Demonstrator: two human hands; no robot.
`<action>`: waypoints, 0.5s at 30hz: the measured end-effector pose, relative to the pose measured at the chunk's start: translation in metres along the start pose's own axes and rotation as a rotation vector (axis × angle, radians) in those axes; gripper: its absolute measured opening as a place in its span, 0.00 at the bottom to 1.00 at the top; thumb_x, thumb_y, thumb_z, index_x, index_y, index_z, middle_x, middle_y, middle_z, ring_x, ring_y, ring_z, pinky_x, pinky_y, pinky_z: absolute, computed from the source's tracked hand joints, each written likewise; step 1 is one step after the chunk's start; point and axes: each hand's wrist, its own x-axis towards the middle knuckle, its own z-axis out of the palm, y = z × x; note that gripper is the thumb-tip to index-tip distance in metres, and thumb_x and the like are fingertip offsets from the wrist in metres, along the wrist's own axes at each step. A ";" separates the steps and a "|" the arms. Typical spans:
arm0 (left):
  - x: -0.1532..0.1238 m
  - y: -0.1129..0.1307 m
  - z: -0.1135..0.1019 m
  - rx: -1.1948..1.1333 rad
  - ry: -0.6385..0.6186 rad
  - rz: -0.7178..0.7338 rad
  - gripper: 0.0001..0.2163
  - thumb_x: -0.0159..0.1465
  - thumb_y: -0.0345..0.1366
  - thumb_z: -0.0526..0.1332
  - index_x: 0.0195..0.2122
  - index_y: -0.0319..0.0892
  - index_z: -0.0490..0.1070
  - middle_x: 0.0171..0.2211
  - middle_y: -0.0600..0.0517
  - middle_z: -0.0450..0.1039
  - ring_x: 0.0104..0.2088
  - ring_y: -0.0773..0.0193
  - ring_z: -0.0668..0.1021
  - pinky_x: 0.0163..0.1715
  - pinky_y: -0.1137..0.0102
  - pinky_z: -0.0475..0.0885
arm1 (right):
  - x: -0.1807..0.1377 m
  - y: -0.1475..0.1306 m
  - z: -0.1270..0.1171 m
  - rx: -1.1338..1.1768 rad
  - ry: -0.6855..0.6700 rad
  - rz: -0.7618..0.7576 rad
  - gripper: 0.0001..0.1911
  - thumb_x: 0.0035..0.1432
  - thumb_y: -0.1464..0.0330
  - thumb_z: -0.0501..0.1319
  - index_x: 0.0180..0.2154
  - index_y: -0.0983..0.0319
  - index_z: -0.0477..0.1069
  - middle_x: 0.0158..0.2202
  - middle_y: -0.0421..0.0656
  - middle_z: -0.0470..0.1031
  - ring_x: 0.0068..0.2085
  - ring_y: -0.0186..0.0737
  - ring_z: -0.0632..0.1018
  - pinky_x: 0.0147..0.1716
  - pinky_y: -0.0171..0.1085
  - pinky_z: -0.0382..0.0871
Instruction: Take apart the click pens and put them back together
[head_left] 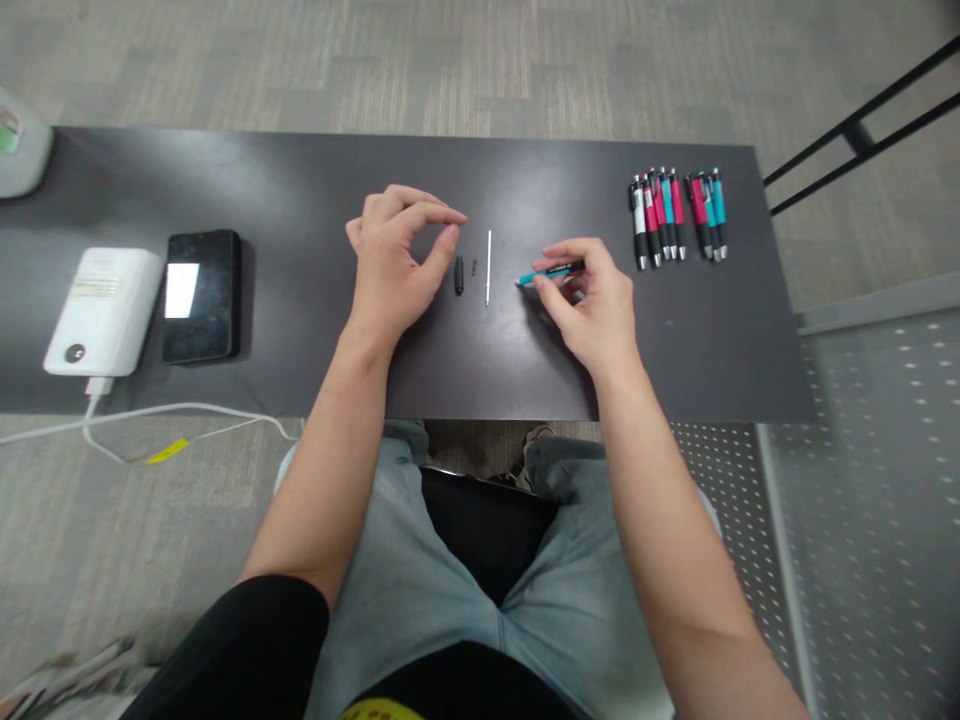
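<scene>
My right hand [592, 295] holds a blue pen barrel [546, 273] with a black clip between thumb and fingers, just over the dark table. My left hand [405, 245] is held above the table with thumb and fingers apart, and nothing shows between them. Close to its thumb lies a black pen grip piece [459, 276]. Beside that piece is a small dark spring [474, 267]. A thin white ink refill [489, 268] lies lengthwise between my two hands.
Several red, blue and white pens [660, 215] lie in two groups at the right of the table [315, 270]. To the left are a black boxy device [201, 296] and a white power bank [103, 312] with a cable [187, 407] trailing off the front edge.
</scene>
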 end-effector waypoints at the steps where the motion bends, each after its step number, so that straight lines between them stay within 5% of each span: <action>1: 0.000 0.000 0.000 0.003 -0.005 -0.002 0.13 0.78 0.61 0.75 0.51 0.63 0.91 0.59 0.44 0.87 0.72 0.31 0.76 0.72 0.35 0.69 | 0.000 -0.001 0.000 0.012 -0.010 -0.015 0.15 0.78 0.57 0.74 0.60 0.50 0.81 0.56 0.47 0.92 0.48 0.50 0.90 0.53 0.52 0.91; 9: -0.002 0.004 -0.001 0.179 -0.037 0.031 0.10 0.82 0.54 0.71 0.55 0.62 0.90 0.62 0.45 0.87 0.69 0.33 0.78 0.75 0.34 0.64 | -0.002 -0.003 0.001 -0.002 0.005 -0.058 0.17 0.81 0.57 0.71 0.65 0.50 0.80 0.57 0.48 0.90 0.49 0.52 0.90 0.53 0.54 0.91; 15: -0.013 0.033 0.019 0.386 -0.207 0.056 0.09 0.80 0.43 0.73 0.58 0.56 0.91 0.63 0.43 0.86 0.68 0.34 0.79 0.75 0.35 0.64 | -0.001 -0.002 0.001 -0.018 0.092 -0.073 0.18 0.82 0.53 0.71 0.65 0.50 0.79 0.56 0.49 0.90 0.50 0.54 0.89 0.50 0.55 0.90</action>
